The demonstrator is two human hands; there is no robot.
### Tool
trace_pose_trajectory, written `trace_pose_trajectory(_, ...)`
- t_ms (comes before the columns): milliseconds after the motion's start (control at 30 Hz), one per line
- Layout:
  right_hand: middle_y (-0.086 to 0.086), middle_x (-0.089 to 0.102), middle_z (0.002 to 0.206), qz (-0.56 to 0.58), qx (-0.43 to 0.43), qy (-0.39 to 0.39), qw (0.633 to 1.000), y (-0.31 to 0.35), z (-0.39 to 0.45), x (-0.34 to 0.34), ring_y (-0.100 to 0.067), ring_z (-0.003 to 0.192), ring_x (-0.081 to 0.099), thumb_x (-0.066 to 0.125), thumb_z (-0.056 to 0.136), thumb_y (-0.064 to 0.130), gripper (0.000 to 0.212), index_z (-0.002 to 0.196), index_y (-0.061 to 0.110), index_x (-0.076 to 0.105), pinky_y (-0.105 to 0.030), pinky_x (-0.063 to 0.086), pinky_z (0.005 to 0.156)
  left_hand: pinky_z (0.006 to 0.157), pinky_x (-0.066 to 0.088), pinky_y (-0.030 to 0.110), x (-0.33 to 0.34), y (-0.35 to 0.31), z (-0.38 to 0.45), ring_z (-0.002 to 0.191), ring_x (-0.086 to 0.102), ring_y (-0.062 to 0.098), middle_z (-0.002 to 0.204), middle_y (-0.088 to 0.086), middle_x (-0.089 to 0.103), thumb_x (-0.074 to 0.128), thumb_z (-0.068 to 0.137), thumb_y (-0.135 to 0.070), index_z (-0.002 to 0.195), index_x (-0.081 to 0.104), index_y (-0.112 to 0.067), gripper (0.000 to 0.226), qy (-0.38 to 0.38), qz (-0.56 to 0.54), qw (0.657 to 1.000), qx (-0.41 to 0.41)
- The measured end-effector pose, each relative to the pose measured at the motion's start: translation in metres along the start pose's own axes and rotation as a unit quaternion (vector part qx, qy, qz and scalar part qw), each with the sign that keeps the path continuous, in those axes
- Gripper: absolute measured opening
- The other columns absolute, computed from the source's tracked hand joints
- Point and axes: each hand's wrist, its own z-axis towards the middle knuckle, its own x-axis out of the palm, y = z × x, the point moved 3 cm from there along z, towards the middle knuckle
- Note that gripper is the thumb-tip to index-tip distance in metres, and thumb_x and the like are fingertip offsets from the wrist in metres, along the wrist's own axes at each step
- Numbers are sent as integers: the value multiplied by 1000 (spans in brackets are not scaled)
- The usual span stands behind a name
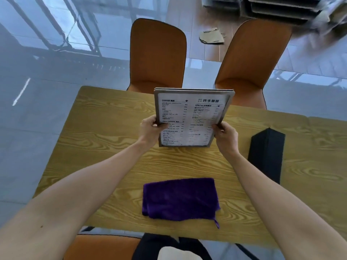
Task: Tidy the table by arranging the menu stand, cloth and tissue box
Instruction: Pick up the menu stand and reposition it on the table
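Wood-grain table (105, 147), fuzzy purple cloth (180, 199)

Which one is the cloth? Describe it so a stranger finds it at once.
Start at the wooden table with two orange chairs behind it. Come to its near edge, below the menu stand held up in both hands. The cloth lies flat there, folded, deep purple and fuzzy with a small loop at one corner, unlike the stiff black box to its right.

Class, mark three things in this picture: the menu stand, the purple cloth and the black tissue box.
menu stand (193, 117): head view, middle of its printed face.
purple cloth (180, 198): head view, centre of the folded cloth.
black tissue box (266, 154): head view, its long dark side.
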Motion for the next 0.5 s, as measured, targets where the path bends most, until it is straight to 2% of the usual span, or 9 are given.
trace_pose_trajectory(133,3,72,103,7,1,-5,1000,-15,-7,-4,-13,96,68,58,103,12,13,106,18,69,-22,56,77,70,53,8,9,10,4,92,66,-2,99,-14,73,77,84,1,109,75,-14,29,21,8,1000,-15)
trace_pose_trajectory(233,4,70,98,-1,6,-16,1000,-23,-10,-4,-6,88,65,58,102,12,11,101,17,68,-11,51,66,75,55,11,14,15,4,97,69,2,104,-10,75,77,84,-1,112,75,-14,31,31,17,999,-12)
trace_pose_trajectory(333,5,70,95,-11,20,-23,999,-30,-11,-3,-11,86,64,58,102,14,11,97,17,68,-14,50,65,80,56,15,16,17,3,98,69,4,107,-8,75,77,84,-1,114,75,-13,33,39,23,999,-2)
trace_pose_trajectory(400,2,71,97,-10,24,-26,999,-33,-10,-2,-17,90,66,58,102,14,11,98,14,68,-23,54,71,82,57,18,16,18,6,100,70,6,109,-7,75,77,84,-2,115,75,-14,33,43,26,999,2)
trace_pose_trajectory(500,-3,72,99,-10,26,-36,999,-35,-11,-2,-20,91,67,58,102,13,12,99,10,69,-27,56,73,80,56,13,17,16,11,102,69,5,111,-7,75,77,85,-2,117,75,-14,34,55,29,998,0)
